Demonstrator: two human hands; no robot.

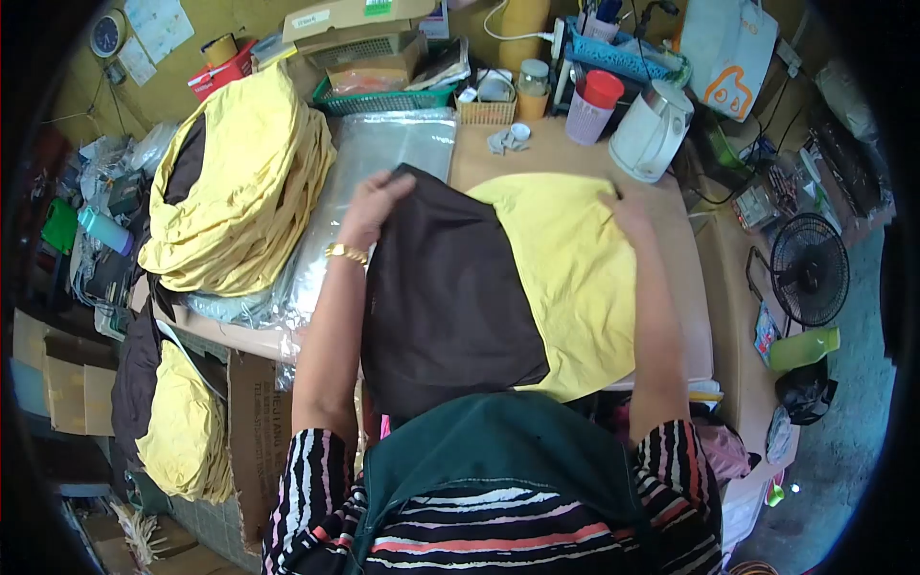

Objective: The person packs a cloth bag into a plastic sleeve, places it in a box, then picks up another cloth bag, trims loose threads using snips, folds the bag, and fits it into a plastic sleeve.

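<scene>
A two-coloured cloth piece is spread in front of my body, with a dark brown part (450, 287) at the left and a yellow part (575, 278) at the right. My left hand (379, 203) is closed on the top left corner of the brown part. At the top right corner, my right hand (625, 213) grips the yellow edge, its fingers partly blurred. The lower edge of the cloth hangs over the table's near edge, by my green apron (498, 446). Beyond the cloth lies the brown table top (565, 158).
A tall pile of yellow cloth pieces (240, 192) stands at the left, beside clear plastic sheets (393, 144). At the back are a white kettle (652, 129), a red-topped cup (594, 105) and baskets (487, 107). A black fan (810, 268) stands at the right.
</scene>
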